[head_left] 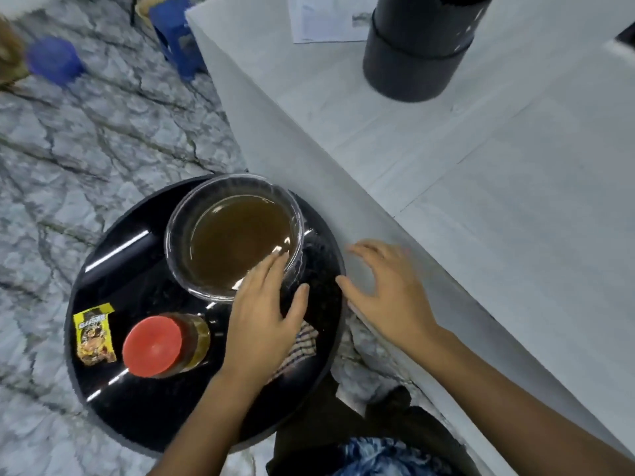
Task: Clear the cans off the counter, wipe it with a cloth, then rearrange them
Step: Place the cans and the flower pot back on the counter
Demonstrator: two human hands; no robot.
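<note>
Head view: our left hand (264, 304) lies with fingers straight on the near rim of the clear container (235, 235), resting on the black tray (113, 269). Our right hand (385, 293) hangs spread, holding nothing, right of the container, farther off. The red-lidded jar (154, 345) stands left of it.

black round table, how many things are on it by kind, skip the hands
Bowl of brown liquid: 1
Jar with a red lid: 1
Yellow packet: 1
Checked cloth, partly under the left hand: 1
Total on the black table: 4
</note>
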